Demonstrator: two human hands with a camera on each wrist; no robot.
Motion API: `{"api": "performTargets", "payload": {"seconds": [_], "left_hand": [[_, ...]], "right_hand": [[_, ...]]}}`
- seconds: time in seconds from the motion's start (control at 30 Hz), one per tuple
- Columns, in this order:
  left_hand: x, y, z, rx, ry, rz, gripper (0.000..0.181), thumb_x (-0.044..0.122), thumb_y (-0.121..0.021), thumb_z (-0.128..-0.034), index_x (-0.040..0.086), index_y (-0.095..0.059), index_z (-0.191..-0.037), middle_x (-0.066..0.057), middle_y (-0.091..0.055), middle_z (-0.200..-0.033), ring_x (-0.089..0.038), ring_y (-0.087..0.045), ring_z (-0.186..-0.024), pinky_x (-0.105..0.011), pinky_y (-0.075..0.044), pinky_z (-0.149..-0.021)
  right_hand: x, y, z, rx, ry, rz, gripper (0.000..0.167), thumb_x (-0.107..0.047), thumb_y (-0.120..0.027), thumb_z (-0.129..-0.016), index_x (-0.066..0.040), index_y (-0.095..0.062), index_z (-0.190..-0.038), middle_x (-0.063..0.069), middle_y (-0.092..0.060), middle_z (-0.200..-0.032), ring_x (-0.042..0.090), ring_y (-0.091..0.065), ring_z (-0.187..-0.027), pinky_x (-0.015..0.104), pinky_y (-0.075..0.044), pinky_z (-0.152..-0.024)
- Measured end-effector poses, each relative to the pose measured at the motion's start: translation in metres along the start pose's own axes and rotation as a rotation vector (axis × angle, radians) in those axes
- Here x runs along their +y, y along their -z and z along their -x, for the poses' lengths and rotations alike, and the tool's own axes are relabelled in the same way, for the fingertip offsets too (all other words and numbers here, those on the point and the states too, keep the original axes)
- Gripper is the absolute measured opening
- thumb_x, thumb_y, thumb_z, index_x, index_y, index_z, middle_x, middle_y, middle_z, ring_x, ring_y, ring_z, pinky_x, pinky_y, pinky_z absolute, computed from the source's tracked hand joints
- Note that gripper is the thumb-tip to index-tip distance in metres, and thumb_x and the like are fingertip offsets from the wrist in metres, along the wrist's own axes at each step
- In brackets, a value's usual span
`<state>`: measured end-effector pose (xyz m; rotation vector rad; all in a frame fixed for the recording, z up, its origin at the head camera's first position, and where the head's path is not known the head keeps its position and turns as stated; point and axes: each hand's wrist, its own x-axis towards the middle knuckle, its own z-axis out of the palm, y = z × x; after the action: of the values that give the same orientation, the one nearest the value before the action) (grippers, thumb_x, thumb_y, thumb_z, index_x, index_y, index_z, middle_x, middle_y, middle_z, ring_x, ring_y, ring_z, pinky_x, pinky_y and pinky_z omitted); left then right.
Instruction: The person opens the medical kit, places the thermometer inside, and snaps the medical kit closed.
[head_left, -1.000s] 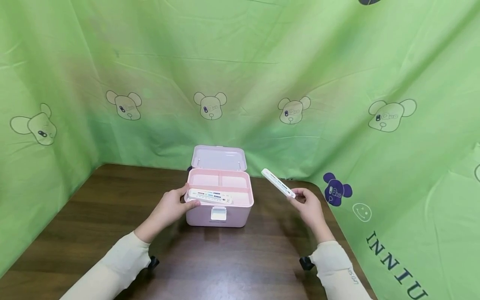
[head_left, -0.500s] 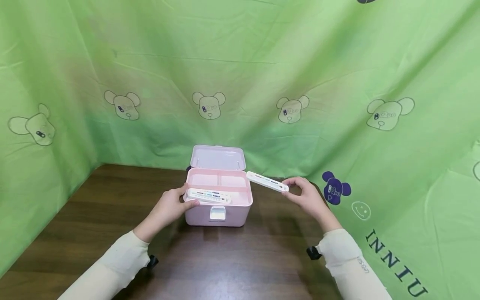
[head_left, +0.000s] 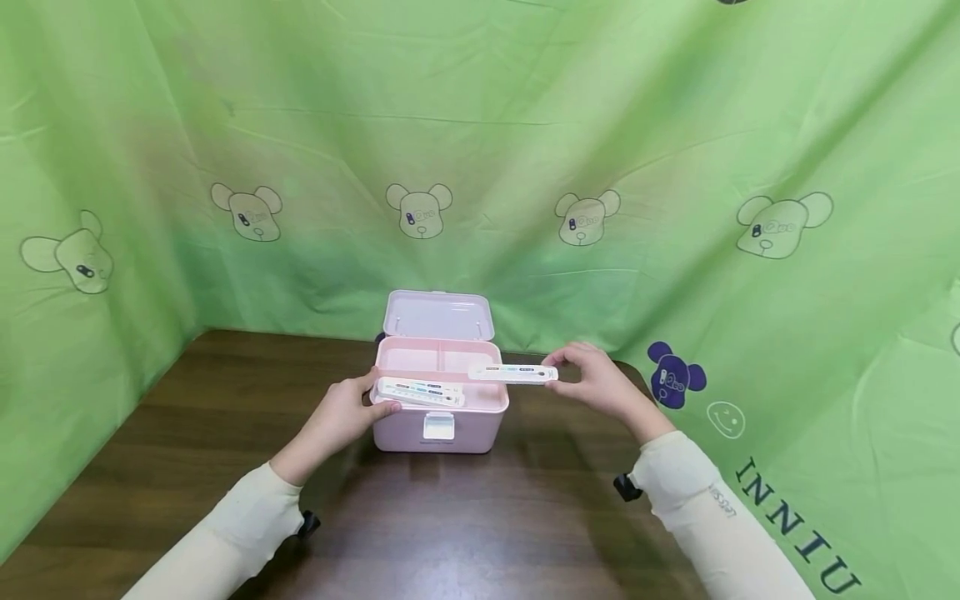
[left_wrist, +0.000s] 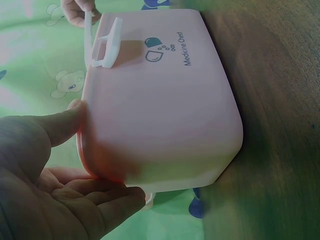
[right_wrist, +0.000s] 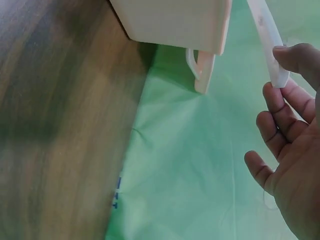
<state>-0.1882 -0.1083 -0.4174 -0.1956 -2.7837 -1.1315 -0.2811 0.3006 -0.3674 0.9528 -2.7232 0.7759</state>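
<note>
A pink medicine chest (head_left: 468,435) stands on the table with its pale lid (head_left: 438,317) raised at the back. My left hand (head_left: 341,419) grips the front left corner of its rim, thumb at the front and fingers along the side. My right hand (head_left: 600,387) pinches one end of a slim white thermometer case (head_left: 513,374) between thumb and fingers. That case lies level above the right part of the open chest. Inside the front compartment, white thermometer cases (head_left: 420,392) rest at the left and seem to overlap. The left wrist view shows the chest's printed front (left_wrist: 160,110).
A white latch (head_left: 438,426) hangs on the chest's front. Brown wooden table (head_left: 450,525) surface surrounds the chest. Behind and to the sides hangs a green printed cloth (head_left: 480,142). The pink tray's rear has a divider (head_left: 440,357) between two compartments.
My right hand has brought the thermometer case left, from beside the chest to over its right part, turning it from slanted to level. The left hand stays on the rim.
</note>
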Motion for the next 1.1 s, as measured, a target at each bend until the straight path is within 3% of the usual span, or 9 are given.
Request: {"api": "performTargets", "payload": {"seconds": [0.3,0.57,0.7,1.0,1.1], "left_hand": [[0.001,0.0,0.0,0.002,0.008,0.009,0.064,0.038,-0.081,-0.0884,0.003,-0.062,-0.138,-0.01,-0.074,-0.103,-0.022,-0.057,-0.081,-0.034,-0.048,-0.07],[0.001,0.0,0.0,-0.007,0.018,0.011,0.074,0.038,-0.081,-0.089,-0.002,-0.054,-0.146,-0.021,-0.07,-0.127,-0.026,-0.062,-0.091,-0.038,-0.052,-0.077],[0.002,0.0,0.001,-0.012,0.025,0.014,0.073,0.037,-0.081,-0.089,-0.002,-0.055,-0.146,-0.021,-0.069,-0.129,-0.024,-0.062,-0.09,-0.037,-0.052,-0.076],[0.001,-0.002,-0.002,-0.001,0.014,0.013,0.061,0.039,-0.081,-0.088,0.006,-0.064,-0.137,-0.007,-0.075,-0.105,-0.02,-0.058,-0.082,-0.033,-0.049,-0.07],[0.002,-0.001,-0.001,-0.002,0.016,0.017,0.062,0.038,-0.081,-0.0881,0.005,-0.063,-0.138,-0.007,-0.075,-0.107,-0.02,-0.058,-0.082,-0.032,-0.049,-0.071]], "right_hand": [[-0.01,-0.002,-0.01,-0.061,0.078,0.097,0.025,-0.017,-0.085,-0.08,-0.016,-0.075,-0.104,-0.002,-0.072,-0.104,0.028,-0.059,-0.107,0.048,-0.038,-0.097],[-0.013,-0.002,-0.019,-0.098,0.111,0.152,0.026,-0.02,-0.085,-0.081,-0.016,-0.075,-0.105,-0.001,-0.072,-0.106,0.025,-0.059,-0.109,0.05,-0.039,-0.098],[-0.012,0.0,-0.024,-0.122,0.12,0.161,0.027,-0.021,-0.084,-0.082,-0.017,-0.075,-0.107,-0.001,-0.072,-0.109,0.026,-0.058,-0.11,0.05,-0.039,-0.097],[-0.012,0.003,-0.033,-0.126,0.154,0.15,0.026,-0.021,-0.084,-0.083,-0.016,-0.075,-0.108,-0.001,-0.073,-0.112,0.026,-0.059,-0.11,0.05,-0.038,-0.096],[-0.012,0.0,-0.036,-0.137,0.17,0.146,0.027,-0.021,-0.084,-0.083,-0.015,-0.075,-0.108,-0.001,-0.073,-0.111,0.025,-0.058,-0.109,0.05,-0.038,-0.096]]}}
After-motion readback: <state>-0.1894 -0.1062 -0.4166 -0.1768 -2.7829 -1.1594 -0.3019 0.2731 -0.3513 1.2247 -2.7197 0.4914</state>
